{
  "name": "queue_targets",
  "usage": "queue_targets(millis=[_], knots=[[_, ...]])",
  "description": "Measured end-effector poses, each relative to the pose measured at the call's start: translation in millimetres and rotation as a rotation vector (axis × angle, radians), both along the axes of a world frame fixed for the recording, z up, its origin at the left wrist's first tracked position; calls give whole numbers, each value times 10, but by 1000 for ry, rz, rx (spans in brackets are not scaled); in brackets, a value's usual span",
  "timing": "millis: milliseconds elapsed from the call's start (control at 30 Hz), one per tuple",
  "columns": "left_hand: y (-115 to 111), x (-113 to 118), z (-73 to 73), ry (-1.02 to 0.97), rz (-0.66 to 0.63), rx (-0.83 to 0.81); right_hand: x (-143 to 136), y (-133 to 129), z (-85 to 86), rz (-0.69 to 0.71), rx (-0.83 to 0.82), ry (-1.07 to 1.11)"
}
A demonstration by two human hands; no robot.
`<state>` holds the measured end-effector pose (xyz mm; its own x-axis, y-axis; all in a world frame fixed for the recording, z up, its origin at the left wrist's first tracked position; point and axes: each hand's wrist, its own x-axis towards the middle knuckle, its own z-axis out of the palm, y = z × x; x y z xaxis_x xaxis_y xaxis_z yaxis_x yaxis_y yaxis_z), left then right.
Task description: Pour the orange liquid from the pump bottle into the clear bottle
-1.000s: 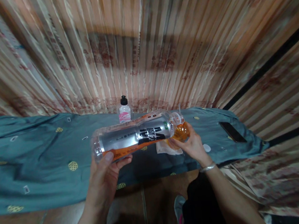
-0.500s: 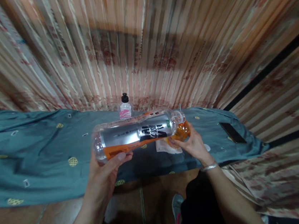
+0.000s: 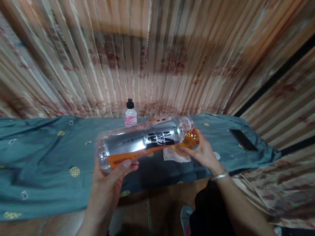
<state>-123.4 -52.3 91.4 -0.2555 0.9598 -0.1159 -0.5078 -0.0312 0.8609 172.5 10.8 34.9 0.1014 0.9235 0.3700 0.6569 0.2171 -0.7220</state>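
Note:
My left hand [image 3: 112,180] is wrapped round the base end of a clear plastic bottle [image 3: 140,140] with a silver and orange label. The bottle lies tilted almost level in the air, its uncapped neck pointing right. Under that neck, my right hand [image 3: 199,149] grips an orange see-through container [image 3: 190,139], whose lower part is partly hidden by my fingers. The bottle's mouth is right at the container's top; whether they touch I cannot tell. Behind the container a white tissue [image 3: 173,156] lies on the cloth.
A small bottle with a black cap and pink label [image 3: 130,115] stands at the back. A dark phone [image 3: 243,139] and a white round thing [image 3: 216,155] lie to the right on the green patterned cloth [image 3: 48,157]. A pleated curtain [image 3: 138,52] hangs behind.
Both hands hold the bottle and the container almost as before. The whole view has shifted slightly, with things appearing a little further left.

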Motion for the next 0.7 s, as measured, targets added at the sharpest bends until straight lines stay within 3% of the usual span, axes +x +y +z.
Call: queue_targets(millis=[500, 700], knots=[[1, -46, -74, 6, -31, 6, -4, 10, -14, -7, 1, 28], [13, -26, -35, 17, -13, -6, -12, 7, -25, -5, 20, 15]])
